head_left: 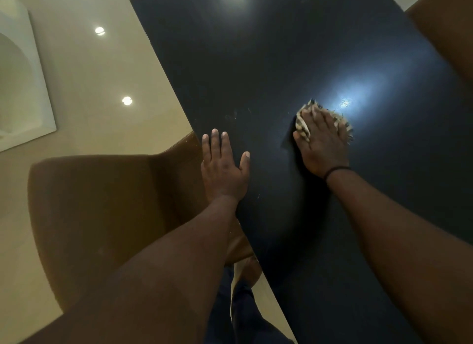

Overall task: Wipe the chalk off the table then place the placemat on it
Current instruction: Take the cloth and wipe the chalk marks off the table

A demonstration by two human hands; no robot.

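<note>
While the left hand lies flat on the near left edge of the dark table, its fingers straight and spread with nothing held, the right hand presses down on a crumpled cloth farther in on the tabletop. That cloth is pale with darker mottling, and it shows at the thumb side and past the fingertips, where a frayed edge sticks out; the fingers lie over it fairly straight, pushing it against the surface rather than wrapping round it. A thin dark band circles the right wrist. Between the two hands and a little farther away, a few faint pale specks and streaks mark the dark top, possibly chalk, though the view is too dim to be sure. A bright bluish reflection glows on the tabletop just beyond the cloth. A brown upholstered chair stands at the table's left side, under the left forearm, and another brown chair shows at the far right corner. The beige floor reflects two round ceiling lights.
</note>
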